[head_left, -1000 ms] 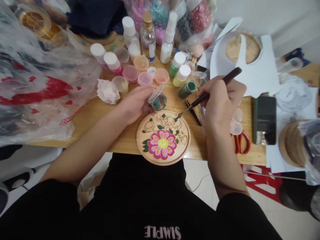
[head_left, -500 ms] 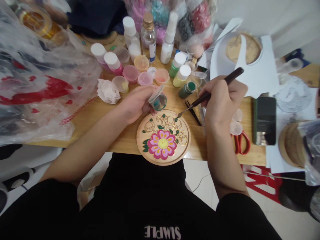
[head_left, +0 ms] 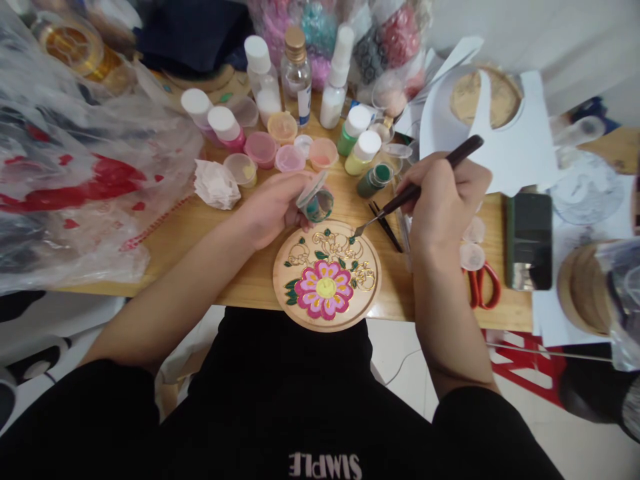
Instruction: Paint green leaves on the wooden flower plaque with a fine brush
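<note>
A round wooden disc [head_left: 300, 307] lies at the table's front edge, with a pink flower, a yellow centre, green leaves and gold outlines on it. My left hand [head_left: 273, 207] is closed round a small open pot of green paint [head_left: 316, 202], tilted just above the disc's top edge. My right hand [head_left: 443, 200] grips a dark-handled tool [head_left: 415, 189] like a pen. Its thin metal tip rests at the disc's upper right, by the gold outlines.
Several paint pots and bottles [head_left: 280, 127] stand behind the disc. A crumpled tissue [head_left: 216, 183] lies left of my hand, plastic bags [head_left: 75, 167] fill the left. Red scissors [head_left: 483, 283], a phone [head_left: 529, 240], white paper [head_left: 505, 140] and wooden discs [head_left: 583, 287] sit right.
</note>
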Demonstrator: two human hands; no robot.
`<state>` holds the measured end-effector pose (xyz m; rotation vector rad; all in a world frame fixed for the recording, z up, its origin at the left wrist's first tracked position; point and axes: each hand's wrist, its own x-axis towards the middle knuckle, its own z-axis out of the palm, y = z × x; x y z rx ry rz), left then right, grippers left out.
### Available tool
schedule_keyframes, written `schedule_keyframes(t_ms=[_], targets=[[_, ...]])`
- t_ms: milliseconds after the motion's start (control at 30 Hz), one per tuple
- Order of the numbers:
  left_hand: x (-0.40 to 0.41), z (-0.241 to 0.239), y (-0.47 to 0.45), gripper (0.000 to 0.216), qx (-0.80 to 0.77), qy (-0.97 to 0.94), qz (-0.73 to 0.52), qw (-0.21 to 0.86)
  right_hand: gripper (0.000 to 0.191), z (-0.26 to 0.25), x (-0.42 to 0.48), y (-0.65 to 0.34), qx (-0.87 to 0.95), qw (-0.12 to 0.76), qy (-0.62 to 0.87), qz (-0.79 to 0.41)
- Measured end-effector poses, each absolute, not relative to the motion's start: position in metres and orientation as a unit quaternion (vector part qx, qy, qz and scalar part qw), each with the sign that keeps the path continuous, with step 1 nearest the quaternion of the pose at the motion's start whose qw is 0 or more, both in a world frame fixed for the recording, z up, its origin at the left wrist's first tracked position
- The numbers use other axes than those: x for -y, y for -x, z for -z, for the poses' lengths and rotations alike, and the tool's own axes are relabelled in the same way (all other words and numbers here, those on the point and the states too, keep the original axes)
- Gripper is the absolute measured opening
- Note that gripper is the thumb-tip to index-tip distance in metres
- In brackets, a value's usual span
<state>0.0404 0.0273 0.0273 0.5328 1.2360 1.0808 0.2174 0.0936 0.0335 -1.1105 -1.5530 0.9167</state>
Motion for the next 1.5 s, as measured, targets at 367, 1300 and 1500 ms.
schedule_keyframes(t_ms=[367,1300,1500], targets=[[-0.026,-0.016,-0.035,0.018,-0.523,-0.258,-0.482,0.655,0.033,-0.033,-0.093,-0.217,0.629,0.503,0.452,-0.384],[-0.026,-0.025,-0.039,0.025,-0.519,-0.251,-0.483,0.66,0.039,-0.029,-0.095,-0.219,0.66,0.481,0.455,-0.354],[-0.026,-0.023,-0.038,0.017,-0.523,-0.216,-0.487,0.665,0.038,-0.029,-0.095,-0.219,0.667,0.468,0.465,-0.347]])
